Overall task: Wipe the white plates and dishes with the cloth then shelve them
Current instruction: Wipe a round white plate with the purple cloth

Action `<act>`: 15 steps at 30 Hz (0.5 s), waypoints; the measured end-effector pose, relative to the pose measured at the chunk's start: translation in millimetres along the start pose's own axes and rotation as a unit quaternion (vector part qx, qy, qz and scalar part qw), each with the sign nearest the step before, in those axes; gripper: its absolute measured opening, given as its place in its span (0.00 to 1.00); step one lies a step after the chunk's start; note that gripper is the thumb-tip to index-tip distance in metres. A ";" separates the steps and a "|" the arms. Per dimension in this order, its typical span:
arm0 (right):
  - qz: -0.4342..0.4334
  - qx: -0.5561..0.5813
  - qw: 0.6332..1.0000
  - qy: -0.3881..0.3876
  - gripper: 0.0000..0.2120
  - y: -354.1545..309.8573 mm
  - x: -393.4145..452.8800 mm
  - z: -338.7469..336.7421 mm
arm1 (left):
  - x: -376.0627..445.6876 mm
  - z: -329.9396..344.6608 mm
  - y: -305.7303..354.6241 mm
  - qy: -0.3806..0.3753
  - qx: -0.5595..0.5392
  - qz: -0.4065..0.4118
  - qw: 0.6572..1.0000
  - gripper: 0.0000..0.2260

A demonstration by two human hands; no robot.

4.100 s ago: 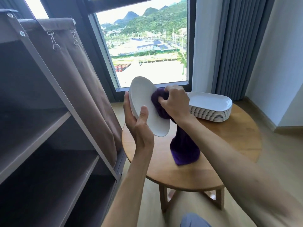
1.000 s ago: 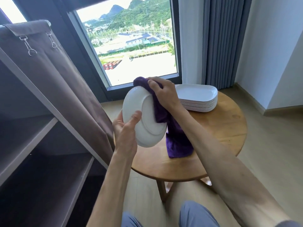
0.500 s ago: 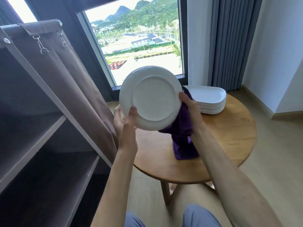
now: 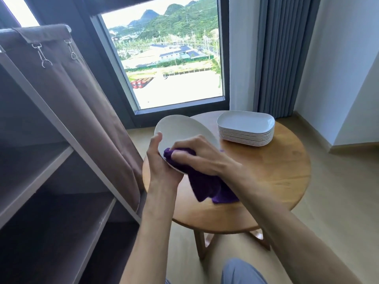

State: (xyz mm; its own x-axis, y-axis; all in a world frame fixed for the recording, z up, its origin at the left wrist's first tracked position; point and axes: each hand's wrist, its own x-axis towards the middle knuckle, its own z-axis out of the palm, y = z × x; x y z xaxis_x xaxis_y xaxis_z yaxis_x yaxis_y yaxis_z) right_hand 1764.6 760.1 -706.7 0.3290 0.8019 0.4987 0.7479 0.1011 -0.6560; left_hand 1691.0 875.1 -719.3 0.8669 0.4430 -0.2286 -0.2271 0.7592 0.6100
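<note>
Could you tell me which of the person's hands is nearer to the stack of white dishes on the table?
Right. The right hand presses the purple cloth on the round plate, just left of the stack; the left hand grips the plate's far-left edge.

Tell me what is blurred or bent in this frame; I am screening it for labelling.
Head view: the right hand and cloth are motion-smeared; the plate and stack stay sharp; wide-angle bends the shelf frame; window daylight is bright.

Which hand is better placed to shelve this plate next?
Left, probably: the left hand already grips the round plate on the shelf side, while the right hand holds the cloth.
</note>
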 end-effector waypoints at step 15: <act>0.087 -0.122 0.974 0.168 0.13 43.6 67.8 11.3 | -18.4 -4.4 -3.0 -0.050 0.059 0.183 0.980 0.30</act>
State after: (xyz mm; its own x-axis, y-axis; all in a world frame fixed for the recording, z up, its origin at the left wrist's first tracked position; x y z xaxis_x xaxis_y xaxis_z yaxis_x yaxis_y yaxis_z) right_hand 1813.0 825.6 -707.8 0.6018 0.5529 0.5763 0.7658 -0.1948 -0.6128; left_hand 1673.8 866.7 -720.3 0.7770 0.6224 0.0943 -0.4838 0.4946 0.7220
